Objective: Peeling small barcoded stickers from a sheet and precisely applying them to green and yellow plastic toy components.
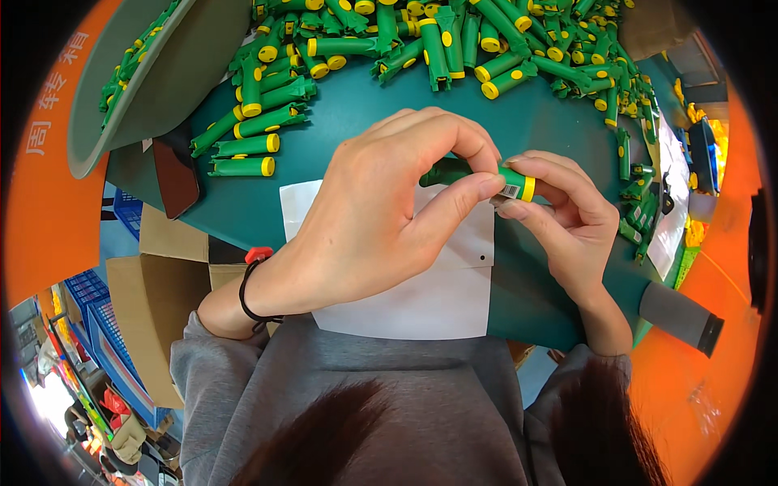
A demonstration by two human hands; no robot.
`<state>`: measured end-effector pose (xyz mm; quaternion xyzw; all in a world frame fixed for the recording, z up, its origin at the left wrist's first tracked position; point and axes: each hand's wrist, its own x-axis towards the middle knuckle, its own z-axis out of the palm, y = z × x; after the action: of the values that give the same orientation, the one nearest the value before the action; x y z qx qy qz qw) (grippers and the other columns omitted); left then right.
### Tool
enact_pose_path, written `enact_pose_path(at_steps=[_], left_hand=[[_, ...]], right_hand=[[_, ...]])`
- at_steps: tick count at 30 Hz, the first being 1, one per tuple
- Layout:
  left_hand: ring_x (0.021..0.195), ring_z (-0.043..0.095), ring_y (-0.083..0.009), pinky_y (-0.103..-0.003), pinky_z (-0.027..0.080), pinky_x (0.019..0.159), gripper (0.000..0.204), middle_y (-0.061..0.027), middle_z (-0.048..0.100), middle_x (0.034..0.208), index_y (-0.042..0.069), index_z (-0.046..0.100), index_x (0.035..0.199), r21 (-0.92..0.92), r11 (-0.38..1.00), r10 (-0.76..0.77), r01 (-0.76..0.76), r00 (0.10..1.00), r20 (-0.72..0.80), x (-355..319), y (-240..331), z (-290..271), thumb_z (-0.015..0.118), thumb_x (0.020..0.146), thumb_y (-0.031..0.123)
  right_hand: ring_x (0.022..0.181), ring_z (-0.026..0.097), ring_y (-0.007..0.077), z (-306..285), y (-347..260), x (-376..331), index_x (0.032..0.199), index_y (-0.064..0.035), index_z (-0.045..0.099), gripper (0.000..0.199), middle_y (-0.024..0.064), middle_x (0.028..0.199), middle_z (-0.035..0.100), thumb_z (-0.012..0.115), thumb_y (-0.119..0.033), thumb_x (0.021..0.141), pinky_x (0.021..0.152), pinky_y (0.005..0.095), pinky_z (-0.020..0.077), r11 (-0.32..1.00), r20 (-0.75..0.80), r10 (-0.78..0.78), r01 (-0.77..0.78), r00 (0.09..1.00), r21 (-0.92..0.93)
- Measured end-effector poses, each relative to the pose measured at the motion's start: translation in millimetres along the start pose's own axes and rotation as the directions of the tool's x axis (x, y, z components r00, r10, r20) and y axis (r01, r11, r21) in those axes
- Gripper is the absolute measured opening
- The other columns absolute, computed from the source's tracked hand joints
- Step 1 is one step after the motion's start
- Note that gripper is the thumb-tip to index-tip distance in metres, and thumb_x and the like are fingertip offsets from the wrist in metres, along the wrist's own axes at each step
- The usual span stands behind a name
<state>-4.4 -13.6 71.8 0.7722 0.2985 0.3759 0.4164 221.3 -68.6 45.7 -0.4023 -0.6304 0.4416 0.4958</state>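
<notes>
Above a white sheet [405, 304], both my hands meet at one green plastic tube [519, 177] with a yellow end band. My right hand [574, 223] grips the yellow end between thumb and fingers. My left hand [381, 198] arches over the tube's other end, its thumb and fingers closed at the tube. The left thumb tip touches a small barcode label [509, 191] on the tube's side. My left fingers partly hide the tube's dark green far end.
Many similar tubes [438, 53] lie heaped along the table's [340, 105] far side and down its right. At left are a grey-green basin [113, 121] holding more tubes, a dark phone-like slab [174, 174] and a cardboard box [146, 316]. A grey cylinder [677, 316] lies at right.
</notes>
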Motion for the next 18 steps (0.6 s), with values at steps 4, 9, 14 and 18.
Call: enact_pose_path(at_steps=[4,9,14,18], left_hand=[[0.097,0.066,-0.0195,-0.031,0.049,0.090,0.008,-0.0116,0.071,0.101,0.000,0.067,0.095,0.002,1.000,-0.024,0.024,1.000,-0.003,-0.3,1.4,0.7,0.070,0.088,0.000],[0.097,0.066,-0.0189,-0.030,0.049,0.090,0.008,-0.0113,0.070,0.100,-0.001,0.066,0.096,-0.004,0.999,-0.047,0.047,0.999,-0.019,-1.4,2.3,2.3,0.070,0.088,0.000],[0.096,0.066,-0.0179,-0.029,0.049,0.089,0.008,-0.0106,0.070,0.099,0.000,0.066,0.096,0.020,0.998,-0.060,0.061,0.998,-0.024,-1.6,3.7,3.1,0.070,0.089,0.001],[0.095,0.066,-0.0172,-0.029,0.050,0.087,0.009,-0.0101,0.070,0.098,0.000,0.066,0.096,0.016,0.999,-0.043,0.043,0.999,-0.029,-1.2,2.0,3.9,0.071,0.088,0.002]], right_hand=[[0.112,0.065,0.0270,1.0,-0.2,-0.1,0.123,0.0069,0.062,0.042,0.0172,0.128,0.057,0.072,0.013,0.082,0.095,0.0363,0.0602,1.000,-0.003,-0.009,0.009,1.000,0.011],[0.112,0.065,0.0267,1.0,-1.5,-0.4,0.122,0.0066,0.063,0.042,0.0169,0.127,0.058,0.072,0.013,0.082,0.095,0.0360,0.0600,1.000,-0.007,0.017,-0.017,1.000,0.011],[0.112,0.065,0.0264,2.1,-1.7,-1.7,0.122,0.0064,0.063,0.042,0.0163,0.128,0.058,0.072,0.013,0.082,0.094,0.0356,0.0600,0.999,-0.021,0.031,-0.031,0.999,0.026],[0.113,0.065,0.0265,1.8,-3.9,-2.0,0.122,0.0066,0.063,0.042,0.0163,0.128,0.058,0.072,0.013,0.082,0.094,0.0357,0.0601,1.000,-0.019,0.023,-0.023,1.000,0.006]])
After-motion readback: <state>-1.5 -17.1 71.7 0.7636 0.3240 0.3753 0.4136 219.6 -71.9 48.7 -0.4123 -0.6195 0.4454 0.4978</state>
